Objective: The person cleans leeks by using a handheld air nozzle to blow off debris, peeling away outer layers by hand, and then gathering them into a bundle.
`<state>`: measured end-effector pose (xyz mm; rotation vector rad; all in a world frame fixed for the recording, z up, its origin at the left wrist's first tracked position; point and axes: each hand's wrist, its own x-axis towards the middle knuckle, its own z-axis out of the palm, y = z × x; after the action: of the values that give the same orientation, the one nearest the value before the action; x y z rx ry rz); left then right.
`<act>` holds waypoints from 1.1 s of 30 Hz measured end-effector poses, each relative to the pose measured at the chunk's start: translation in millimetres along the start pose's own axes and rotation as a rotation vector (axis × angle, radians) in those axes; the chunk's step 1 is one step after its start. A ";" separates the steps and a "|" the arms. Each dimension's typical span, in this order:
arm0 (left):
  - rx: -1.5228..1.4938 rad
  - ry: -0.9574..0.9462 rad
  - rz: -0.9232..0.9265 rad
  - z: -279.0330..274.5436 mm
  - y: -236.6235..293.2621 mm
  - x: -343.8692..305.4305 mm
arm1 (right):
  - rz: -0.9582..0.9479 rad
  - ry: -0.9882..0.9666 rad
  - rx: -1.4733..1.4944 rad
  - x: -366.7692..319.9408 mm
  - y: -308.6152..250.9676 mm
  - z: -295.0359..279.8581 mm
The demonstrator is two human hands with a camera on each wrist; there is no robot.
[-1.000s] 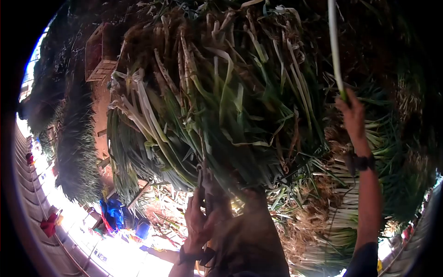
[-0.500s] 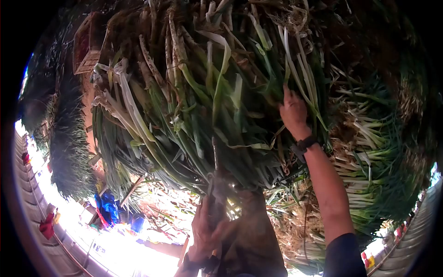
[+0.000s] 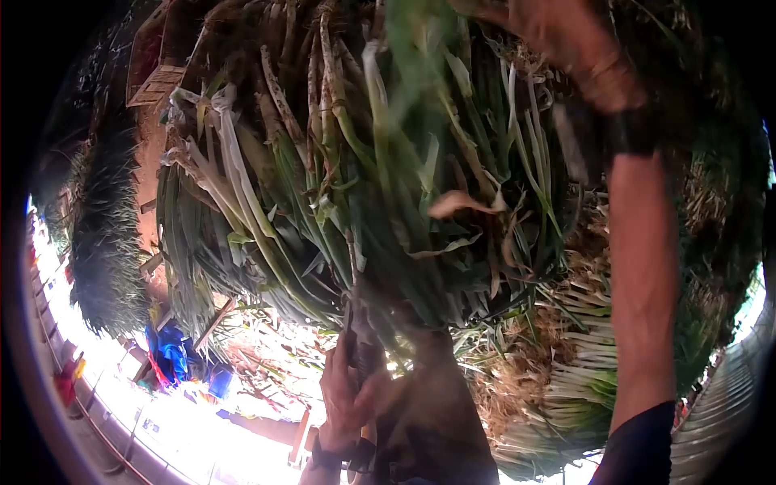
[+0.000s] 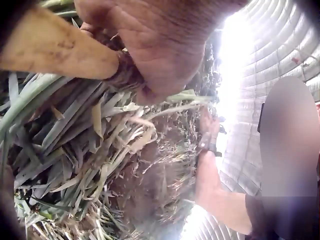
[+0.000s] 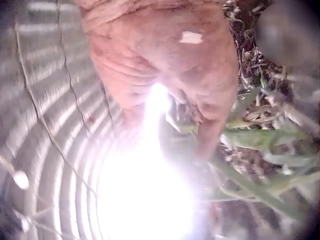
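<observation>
A big bundle of green onions [image 3: 356, 186] fills the middle of the head view, pale stalks at the top and dark leaves fanning down. My left hand [image 3: 349, 388] grips its leaf end at the bottom centre. In the left wrist view, that hand [image 4: 160, 45] closes round a tan stalk [image 4: 55, 50]. My right hand [image 3: 566, 32] is raised at the top right, blurred, with a blurred green stalk [image 3: 412, 40] beside it. In the right wrist view, the right hand [image 5: 165, 65] has its fingers curled down onto green stalks [image 5: 260, 137]. A dark band [image 3: 630, 129] sits on the right wrist.
More heaps of green onions [image 3: 598, 356] with white stems and straw-like roots lie to the right. A wooden crate [image 3: 158, 81] stands at the upper left. Blue cloth items [image 3: 166, 352] and a bright ribbed wall [image 3: 89, 420] are at the lower left.
My right hand has pulled out of the bundle and swung up to the top right, with a green stalk blurring along beside it. The left hand has kept its grip.
</observation>
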<state>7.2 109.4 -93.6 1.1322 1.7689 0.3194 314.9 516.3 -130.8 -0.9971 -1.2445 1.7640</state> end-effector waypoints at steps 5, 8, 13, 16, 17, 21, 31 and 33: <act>-0.026 0.002 -0.024 3.4 -5.5 -1.8 | 0.302 0.346 -0.430 -29.0 89.6 -41.9; -0.105 -0.045 -0.050 4.6 -10.6 -1.3 | 0.618 0.204 -1.097 -138.2 232.0 -32.7; 0.077 -0.047 0.138 5.0 -19.8 9.6 | 0.551 0.232 -1.399 -219.3 282.3 12.3; 0.006 -0.086 0.011 1.6 -11.0 7.2 | 0.427 0.192 -1.480 -230.3 273.7 24.1; 0.003 -0.082 0.020 1.7 -9.0 6.7 | 0.416 0.194 -1.454 -229.6 256.5 35.8; -0.005 -0.095 0.063 -12.3 -6.2 2.2 | 0.447 0.077 -1.252 -226.8 165.8 75.8; -0.133 -0.197 0.039 -62.1 27.0 -31.1 | 0.598 -0.047 -0.549 -224.0 96.9 202.2; -0.100 -0.221 0.134 -63.7 15.8 -50.5 | 0.636 -0.063 -0.596 -223.9 102.5 219.1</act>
<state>-32.4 93.9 -22.5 1.1695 1.4722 0.3448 198.3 208.1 -140.7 -1.8522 -1.6674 1.9185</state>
